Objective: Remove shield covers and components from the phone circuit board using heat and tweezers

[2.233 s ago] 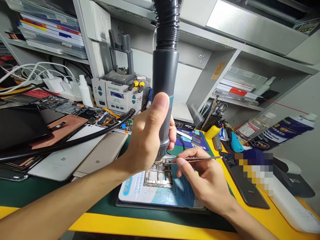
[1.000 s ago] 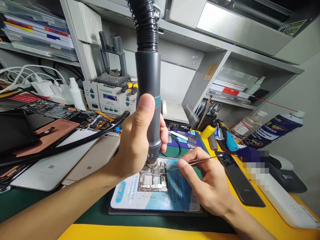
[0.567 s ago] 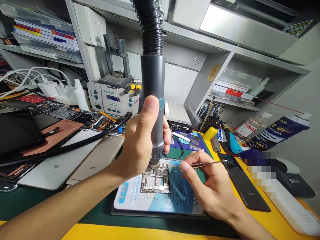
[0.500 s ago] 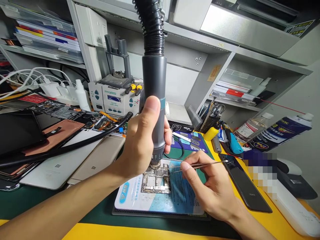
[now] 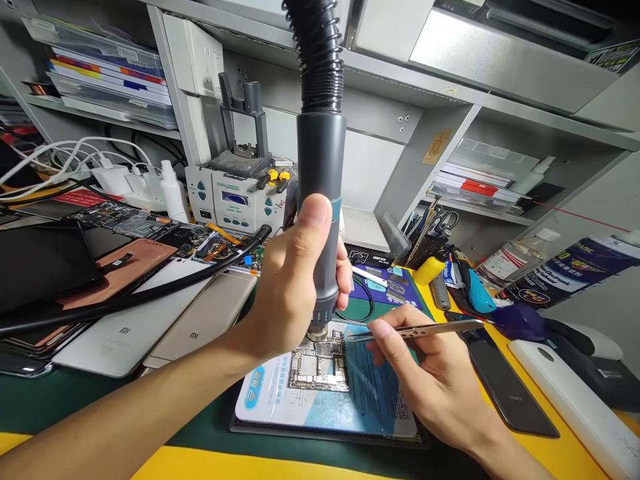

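My left hand [image 5: 300,280] is wrapped round the dark grey handle of a hot air gun [image 5: 321,157], held upright with its hose rising out of the top. Its metal nozzle points down just above the upper part of a phone circuit board [image 5: 318,367]. The board lies on a white and blue pad [image 5: 280,415]. To the right of the board, my right hand [image 5: 425,367] pinches metal tweezers [image 5: 425,329]. Their tips reach left, close to the board's upper right edge; whether they touch it I cannot tell.
Several phones and phone backs, such as a white one [image 5: 135,320], lie at the left, crossed by a black hose [image 5: 150,287]. A hot air station [image 5: 240,197] stands behind. At the right are a black phone [image 5: 510,380], a clear bottle [image 5: 517,260] and a spray can [image 5: 575,270].
The whole view has shifted slightly, so things sit further right. The tweezers have turned in my right hand, showing their broad side. My left hand still holds the hot air gun over the board.
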{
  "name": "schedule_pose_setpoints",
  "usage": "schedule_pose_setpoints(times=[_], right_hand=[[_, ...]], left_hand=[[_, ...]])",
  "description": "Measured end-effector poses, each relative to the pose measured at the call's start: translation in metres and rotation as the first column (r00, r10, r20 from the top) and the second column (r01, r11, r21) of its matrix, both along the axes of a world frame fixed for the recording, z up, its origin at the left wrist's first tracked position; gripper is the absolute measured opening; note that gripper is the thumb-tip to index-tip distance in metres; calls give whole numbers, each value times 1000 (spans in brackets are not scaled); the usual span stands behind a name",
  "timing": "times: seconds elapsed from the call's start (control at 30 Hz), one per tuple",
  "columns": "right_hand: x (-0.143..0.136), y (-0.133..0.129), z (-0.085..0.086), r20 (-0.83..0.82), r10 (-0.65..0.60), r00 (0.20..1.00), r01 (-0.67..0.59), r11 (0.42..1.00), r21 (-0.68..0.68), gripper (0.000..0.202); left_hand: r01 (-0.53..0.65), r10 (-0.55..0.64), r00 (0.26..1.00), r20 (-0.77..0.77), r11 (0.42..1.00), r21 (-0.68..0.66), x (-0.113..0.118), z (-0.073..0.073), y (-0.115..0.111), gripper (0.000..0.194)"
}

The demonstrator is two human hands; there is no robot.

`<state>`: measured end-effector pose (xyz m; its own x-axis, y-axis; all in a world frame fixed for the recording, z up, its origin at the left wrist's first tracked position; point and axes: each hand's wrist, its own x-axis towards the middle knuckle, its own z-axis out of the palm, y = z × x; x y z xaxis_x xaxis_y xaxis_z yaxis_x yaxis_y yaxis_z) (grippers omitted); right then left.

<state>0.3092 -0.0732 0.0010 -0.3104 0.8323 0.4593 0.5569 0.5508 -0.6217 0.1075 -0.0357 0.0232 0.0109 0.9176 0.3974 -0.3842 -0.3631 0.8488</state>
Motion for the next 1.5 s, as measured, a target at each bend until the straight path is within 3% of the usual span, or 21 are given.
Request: schedule_pose_setpoints(times=[0.23, 0.43, 1.2, 1.5], right_hand=[[-3, 0, -10, -152, -27, 988, -8, 975, -223, 54], [-10, 1, -18, -206, -29, 978, -43, 940, -339, 52], [-10, -2, -21, -188, 7, 982, -70, 941, -330, 46], [-11, 0, -19, -142, 12, 990, -55, 953, -299, 57]], left_hand=[[7, -7, 1000, 8, 1000, -19, 1, 2, -1, 67], [27, -27, 1000, 10, 999, -35, 0, 3, -2, 68], [-7, 7, 1000, -7, 1000, -30, 2, 1, -1, 73], [27, -27, 999, -20, 999, -34, -1, 3, -3, 71]])
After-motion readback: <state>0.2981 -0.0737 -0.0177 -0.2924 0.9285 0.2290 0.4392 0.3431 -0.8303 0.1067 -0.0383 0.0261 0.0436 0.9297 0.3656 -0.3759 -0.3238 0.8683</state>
